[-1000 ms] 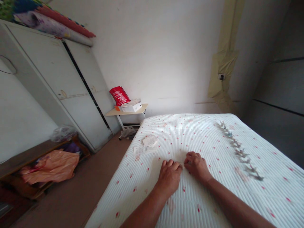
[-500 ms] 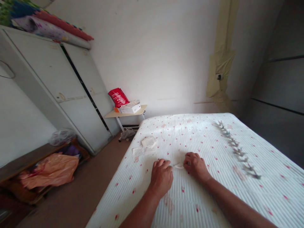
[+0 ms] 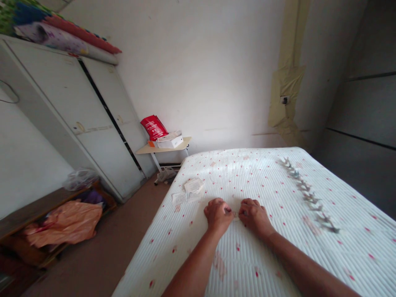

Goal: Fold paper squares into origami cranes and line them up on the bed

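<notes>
Two bare hands are working over the bed (image 3: 247, 173), fingertips meeting at a small folded paper (image 3: 235, 215). Paper is lying between them, mid-bed, nearer the left edge than the right. Left hand (image 3: 218, 215) is curling its fingers, thumb and index at the paper's left end; can't tell if it's actually pinching. Right hand (image 3: 254, 218) is pinching the paper's right end, other fingers bunching.

Writing: the red bag (image 3: 154, 128) is showing white lettering, too small to read. Printed sheets (image 3: 194, 185), lying near the bed's left edge, are carrying lines of text, also unreadable. White box (image 3: 171, 142) is bearing a small dark mark on its side.

Folded paper cranes (image 3: 312, 198) are standing in a row, running from near the far right corner along the right side.

Surface: white ribbed cover with red dots and faint pinkish patches. Bag and box are sitting on a small table (image 3: 145, 149) beyond the far left corner. Grey wardrobe (image 3: 102, 128) is standing left, carrying rolled mats (image 3: 66, 39). Orange plastic bag (image 3: 66, 222) is draping over a low wooden cabinet (image 3: 18, 218). Yellowish tape is surrounding a wall socket (image 3: 285, 100).
</notes>
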The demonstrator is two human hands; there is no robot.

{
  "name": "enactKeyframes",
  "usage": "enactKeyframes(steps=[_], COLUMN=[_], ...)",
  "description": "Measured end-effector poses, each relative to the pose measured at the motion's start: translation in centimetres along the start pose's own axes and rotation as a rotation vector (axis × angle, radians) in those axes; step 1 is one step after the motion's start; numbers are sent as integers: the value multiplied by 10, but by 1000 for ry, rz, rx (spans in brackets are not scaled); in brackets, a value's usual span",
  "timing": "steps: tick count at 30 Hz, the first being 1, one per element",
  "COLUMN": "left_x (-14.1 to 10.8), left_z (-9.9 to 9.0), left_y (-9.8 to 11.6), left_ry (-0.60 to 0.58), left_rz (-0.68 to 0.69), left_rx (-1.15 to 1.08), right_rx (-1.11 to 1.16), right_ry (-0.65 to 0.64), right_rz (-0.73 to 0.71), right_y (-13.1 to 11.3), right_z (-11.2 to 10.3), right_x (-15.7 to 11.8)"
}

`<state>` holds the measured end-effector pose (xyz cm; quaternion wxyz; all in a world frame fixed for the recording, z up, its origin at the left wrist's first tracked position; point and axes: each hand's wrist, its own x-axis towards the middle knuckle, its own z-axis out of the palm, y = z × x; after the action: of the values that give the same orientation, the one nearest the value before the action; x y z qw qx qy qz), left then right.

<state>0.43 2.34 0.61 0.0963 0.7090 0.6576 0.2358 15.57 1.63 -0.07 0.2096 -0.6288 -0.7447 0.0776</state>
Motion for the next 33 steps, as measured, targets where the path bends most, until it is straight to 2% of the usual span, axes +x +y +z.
enactKeyframes(steps=[5, 15, 25, 30, 33], left_x=[8, 11, 14, 9, 4], left_z=[3, -2, 4, -6, -8], left_y=[1, -4, -20, -17, -12], left_ry=[-86, -112, -75, -93, -64], left_rz=[-23, -21, -11, -27, -32], left_rx=[49, 43, -59, -108, -99], right_rx=[0, -7, -2, -3, 0], right_ry=[2, 2, -4, -6, -5], right_rz=[-3, -7, -6, -3, 1], right_y=[0, -1, -2, -3, -3], right_z=[0, -3, -3, -4, -5], right_x=[0, -1, -2, -1, -1])
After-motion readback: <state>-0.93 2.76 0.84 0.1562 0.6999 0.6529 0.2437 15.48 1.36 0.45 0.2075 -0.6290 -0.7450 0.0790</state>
